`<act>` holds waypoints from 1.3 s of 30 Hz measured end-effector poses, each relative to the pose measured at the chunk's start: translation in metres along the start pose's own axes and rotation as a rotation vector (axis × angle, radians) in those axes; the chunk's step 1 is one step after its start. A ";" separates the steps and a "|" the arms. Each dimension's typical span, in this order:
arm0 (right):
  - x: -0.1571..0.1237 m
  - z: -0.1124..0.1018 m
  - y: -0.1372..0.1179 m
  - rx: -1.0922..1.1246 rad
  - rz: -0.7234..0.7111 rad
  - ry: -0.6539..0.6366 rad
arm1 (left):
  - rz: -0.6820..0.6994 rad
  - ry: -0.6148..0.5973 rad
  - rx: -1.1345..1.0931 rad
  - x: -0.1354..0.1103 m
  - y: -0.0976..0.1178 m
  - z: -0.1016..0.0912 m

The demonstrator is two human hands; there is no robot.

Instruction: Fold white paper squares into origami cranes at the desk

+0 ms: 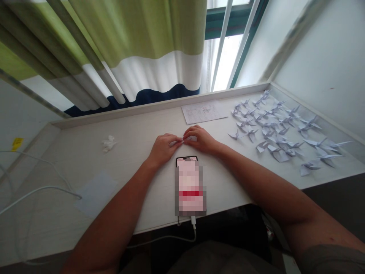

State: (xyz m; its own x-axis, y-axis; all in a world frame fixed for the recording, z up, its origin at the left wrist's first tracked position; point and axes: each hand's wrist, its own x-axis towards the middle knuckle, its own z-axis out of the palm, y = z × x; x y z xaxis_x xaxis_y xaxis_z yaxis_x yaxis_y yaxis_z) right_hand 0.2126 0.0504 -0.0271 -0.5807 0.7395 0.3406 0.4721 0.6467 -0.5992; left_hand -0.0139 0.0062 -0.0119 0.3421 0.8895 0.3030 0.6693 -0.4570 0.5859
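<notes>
Both hands meet near the middle of the white desk (137,133), fingertips almost touching. Between them is a small piece of folded white paper (186,139), mostly covered by the fingers. My left hand (165,147) is closed, pinching the paper's left side. From the other side my right hand (201,139) pinches it too, thumb and fingers together. How the paper is folded cannot be made out. Just below the hands lies a phone (186,161) with a blurred screen, a cable plugged into its lower end.
Several folded paper cranes (268,131) spread over the desk's right side. A printed sheet (203,112) lies behind my hands. To the left are a crumpled tissue (108,144), a pale paper square (95,194) and white cables (42,188). A raised rim (159,105) borders the back, below a curtain (148,38).
</notes>
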 end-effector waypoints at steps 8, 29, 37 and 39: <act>0.003 -0.001 -0.006 0.099 0.138 0.030 | -0.110 0.008 -0.100 -0.001 0.003 0.000; 0.008 0.002 -0.008 0.120 0.263 0.035 | -0.263 0.056 -0.232 0.001 0.000 0.006; 0.008 0.005 -0.011 0.070 0.281 0.076 | -0.209 0.054 -0.194 0.003 -0.001 0.007; 0.008 0.006 -0.010 0.063 0.287 0.071 | -0.213 0.047 -0.190 0.003 -0.001 0.007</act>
State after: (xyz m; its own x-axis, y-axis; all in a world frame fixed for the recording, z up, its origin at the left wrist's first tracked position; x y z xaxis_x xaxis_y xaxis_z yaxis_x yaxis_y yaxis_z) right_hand 0.1994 0.0484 -0.0221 -0.3808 0.9029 0.1997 0.5665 0.3984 -0.7214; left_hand -0.0089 0.0092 -0.0164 0.1730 0.9663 0.1906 0.5858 -0.2565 0.7688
